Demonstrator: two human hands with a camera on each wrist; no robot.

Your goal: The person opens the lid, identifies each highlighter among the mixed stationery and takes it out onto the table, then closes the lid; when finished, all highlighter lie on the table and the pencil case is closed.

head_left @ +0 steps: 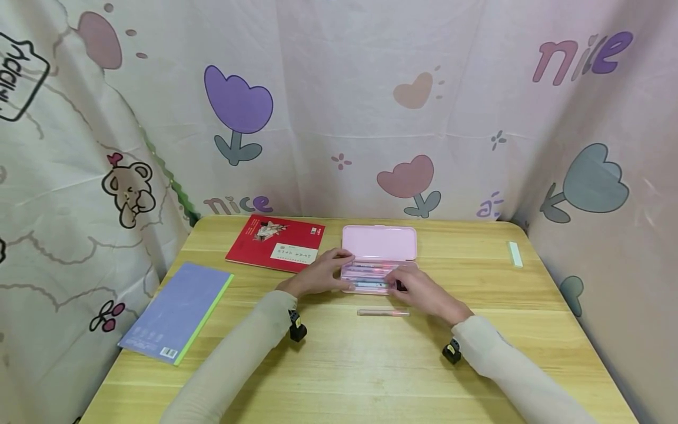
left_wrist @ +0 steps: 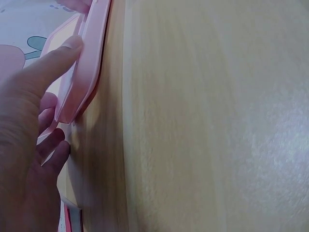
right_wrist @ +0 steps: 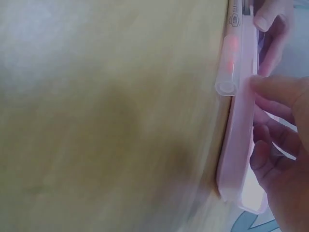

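Note:
A pink pencil case [head_left: 379,242] lies with its lid folded back, several pens [head_left: 369,284] inside. At its left end my left hand [head_left: 319,274] grips it; in the left wrist view the thumb of that hand [left_wrist: 29,111] presses the front rim of the case [left_wrist: 87,67]. My right hand [head_left: 422,291] covers the right end. The right wrist view has its thumb on the rim of the case [right_wrist: 236,145] and the other fingers of the hand [right_wrist: 289,140] bent at the side. One clear-barrelled pen [head_left: 383,312] lies on the table in front of the case.
Behind my left hand lies a red booklet [head_left: 296,235], and a blue-purple notebook with a green edge [head_left: 177,309] is at the left. A small pale strip [head_left: 515,254] rests near the right edge of the wooden table [head_left: 371,377]. Printed curtains [head_left: 328,106] surround the table.

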